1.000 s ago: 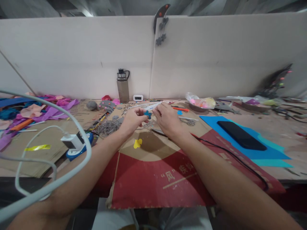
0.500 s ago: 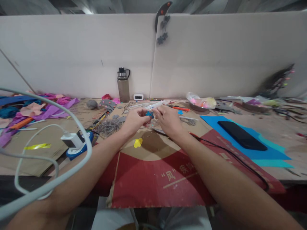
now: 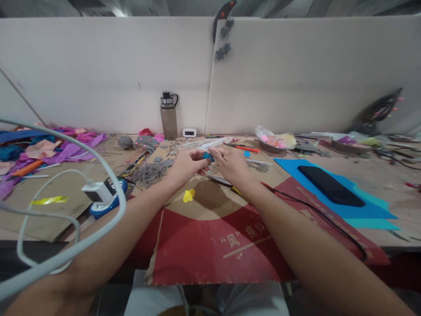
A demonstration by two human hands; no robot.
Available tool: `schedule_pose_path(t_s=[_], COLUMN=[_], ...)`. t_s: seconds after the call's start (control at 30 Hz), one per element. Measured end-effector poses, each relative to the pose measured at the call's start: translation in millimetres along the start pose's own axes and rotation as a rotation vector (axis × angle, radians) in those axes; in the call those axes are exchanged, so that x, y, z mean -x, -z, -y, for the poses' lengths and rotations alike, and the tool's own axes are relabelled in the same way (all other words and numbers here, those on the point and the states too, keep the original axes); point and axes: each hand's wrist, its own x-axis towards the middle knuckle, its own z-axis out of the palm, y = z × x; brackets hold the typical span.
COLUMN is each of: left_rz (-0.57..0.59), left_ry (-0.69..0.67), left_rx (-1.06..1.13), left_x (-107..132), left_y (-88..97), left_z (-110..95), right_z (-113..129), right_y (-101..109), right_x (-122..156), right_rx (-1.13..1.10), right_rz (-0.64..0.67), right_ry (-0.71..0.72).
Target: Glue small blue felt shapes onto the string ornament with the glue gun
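My left hand (image 3: 184, 165) and my right hand (image 3: 230, 163) meet above the cardboard sheet (image 3: 210, 228), fingertips pinched together on a small blue felt flower piece (image 3: 207, 155). A white pen-like stick (image 3: 212, 143) pokes out just above the fingers; which hand holds it is unclear. A yellow felt cut-out (image 3: 188, 195) lies on the cardboard below the left hand. A tangle of grey string (image 3: 148, 173) sits left of the left hand.
A bottle (image 3: 169, 117) and small white clock (image 3: 189, 132) stand at the back wall. A black phone (image 3: 330, 185) lies on blue sheets (image 3: 368, 210) at right. Purple and pink paper scraps (image 3: 49, 151) pile at left. A white charger and cable (image 3: 95, 193) cross the left foreground. A black cable (image 3: 315, 210) runs under my right arm.
Both hands have shifted slightly away and closer together around the blue piece, which is now more hidden between the fingertips.
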Motion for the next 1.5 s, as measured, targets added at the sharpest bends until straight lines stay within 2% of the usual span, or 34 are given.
schedule_pose_path(t_s=[0.13, 0.37, 0.67, 1.0, 1.23, 1.5], left_rz=[0.010, -0.020, 0.006, -0.039, -0.011, -0.048], left_ry=[-0.017, -0.129, -0.136, 0.001, 0.047, 0.083], left_rx=[-0.030, -0.123, -0.111, 0.083, 0.098, 0.063], left_x=[-0.4, -0.7, 2.5, -2.3, -0.4, 2.2], left_y=[1.0, 2.7, 2.5, 0.9, 0.8, -0.1], left_z=[1.9, 4.2, -0.9, 9.3, 9.5, 4.7], right_z=[-5.2, -8.5, 0.8, -3.2, -4.0, -1.9], right_y=[-3.3, -6.1, -1.9, -6.7, -7.6, -8.2], right_x=[-1.5, -3.9, -2.3, -1.5, -1.9, 0.6], right_rx=[-0.120, -0.370, -0.485, -0.472, -0.390, -0.304], right_rz=[0.020, 0.110, 0.168, 0.193, 0.133, 0.148], right_ry=[-0.025, -0.109, -0.251, -0.166, -0.110, 0.036])
